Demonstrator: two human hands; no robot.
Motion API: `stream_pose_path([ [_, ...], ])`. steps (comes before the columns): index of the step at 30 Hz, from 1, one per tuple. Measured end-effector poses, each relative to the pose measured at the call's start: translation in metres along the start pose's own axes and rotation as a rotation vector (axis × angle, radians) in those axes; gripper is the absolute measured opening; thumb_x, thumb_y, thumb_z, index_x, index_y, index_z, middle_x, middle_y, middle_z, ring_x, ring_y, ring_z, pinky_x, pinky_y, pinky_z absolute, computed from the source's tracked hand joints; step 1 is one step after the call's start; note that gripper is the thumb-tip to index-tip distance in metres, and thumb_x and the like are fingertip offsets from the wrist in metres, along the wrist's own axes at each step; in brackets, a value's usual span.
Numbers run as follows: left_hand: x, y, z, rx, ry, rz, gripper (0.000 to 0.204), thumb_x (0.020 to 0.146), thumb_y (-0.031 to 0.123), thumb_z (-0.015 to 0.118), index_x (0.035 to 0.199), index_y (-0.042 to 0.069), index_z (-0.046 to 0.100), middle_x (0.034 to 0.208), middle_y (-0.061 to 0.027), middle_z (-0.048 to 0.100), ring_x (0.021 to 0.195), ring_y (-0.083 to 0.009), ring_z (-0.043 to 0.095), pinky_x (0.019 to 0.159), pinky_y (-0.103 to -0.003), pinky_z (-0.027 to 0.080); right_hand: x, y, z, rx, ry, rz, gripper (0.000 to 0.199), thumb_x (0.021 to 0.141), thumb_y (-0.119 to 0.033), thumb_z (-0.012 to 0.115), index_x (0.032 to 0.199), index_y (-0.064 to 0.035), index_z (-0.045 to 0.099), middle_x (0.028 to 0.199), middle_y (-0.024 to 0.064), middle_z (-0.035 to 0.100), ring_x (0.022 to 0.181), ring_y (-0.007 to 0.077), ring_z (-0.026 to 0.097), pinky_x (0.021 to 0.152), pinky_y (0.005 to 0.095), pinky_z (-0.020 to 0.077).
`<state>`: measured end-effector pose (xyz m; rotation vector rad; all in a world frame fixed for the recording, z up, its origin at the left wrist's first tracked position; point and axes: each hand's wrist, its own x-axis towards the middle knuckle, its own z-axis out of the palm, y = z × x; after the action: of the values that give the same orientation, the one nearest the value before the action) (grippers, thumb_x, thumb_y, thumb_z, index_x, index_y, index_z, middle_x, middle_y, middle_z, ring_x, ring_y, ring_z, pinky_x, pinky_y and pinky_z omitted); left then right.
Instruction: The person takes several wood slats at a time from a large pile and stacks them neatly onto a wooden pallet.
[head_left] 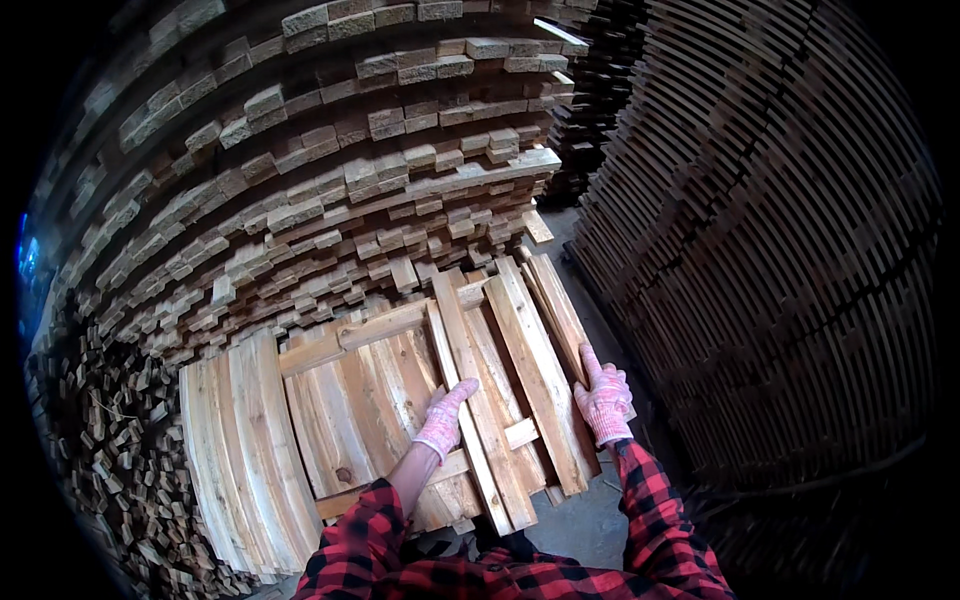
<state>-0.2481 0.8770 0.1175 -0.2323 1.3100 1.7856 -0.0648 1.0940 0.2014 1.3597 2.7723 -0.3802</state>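
Both my hands wear pink-and-white knitted gloves. My left hand (pixel 446 414) is closed on the left edge of a narrow wooden plank (pixel 482 420), with the thumb across its top and the other fingers mostly hidden. That plank lies lengthwise away from me over crosswise battens (pixel 522 432). At the right end of the stack, my right hand (pixel 604 402) grips the outer edge of another plank (pixel 560 310), its index finger stretched along the wood. A wider plank (pixel 540 380) with a pale streak lies between my hands.
Planks laid side by side (pixel 245 450) form the stack's left part. Behind rises a tall wall of stacked timber (pixel 300 180) with uneven ends sticking out. Loose offcuts (pixel 120 470) pile up at left. A high, dark stack of thin boards (pixel 770 250) stands at right, across a narrow floor strip.
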Motion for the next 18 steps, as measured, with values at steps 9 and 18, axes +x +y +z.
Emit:
stream_pose_path([
  [9, -0.004, 0.005, 0.005, 0.302, 0.124, 0.009, 0.093, 0.083, 0.045, 0.08, 0.149, -0.005, 0.039, 0.145, -0.0226, 0.05, 0.132, -0.0305, 0.051, 0.106, -0.045, 0.046, -0.027, -0.061, -0.003, 0.119, 0.284, -0.362, 0.061, 0.089, -0.043, 0.068, 0.138, -0.009, 0.054, 0.121, 0.0208, 0.061, 0.105, 0.0387, 0.059, 0.086, 0.0523, 0.0495],
  [18, -0.087, 0.061, 0.063, 0.161, 0.011, 0.137, 0.086, 0.088, 0.059, 0.071, 0.147, 0.001, 0.046, 0.136, -0.0146, 0.061, 0.117, -0.0227, 0.061, 0.101, -0.032, 0.05, -0.104, -0.123, -0.027, 1.118, -0.551, -0.331, 0.098, 0.089, -0.054, 0.073, 0.163, -0.0149, 0.021, 0.157, 0.0209, 0.04, 0.145, 0.0303, 0.039, 0.118, 0.0375, 0.0322],
])
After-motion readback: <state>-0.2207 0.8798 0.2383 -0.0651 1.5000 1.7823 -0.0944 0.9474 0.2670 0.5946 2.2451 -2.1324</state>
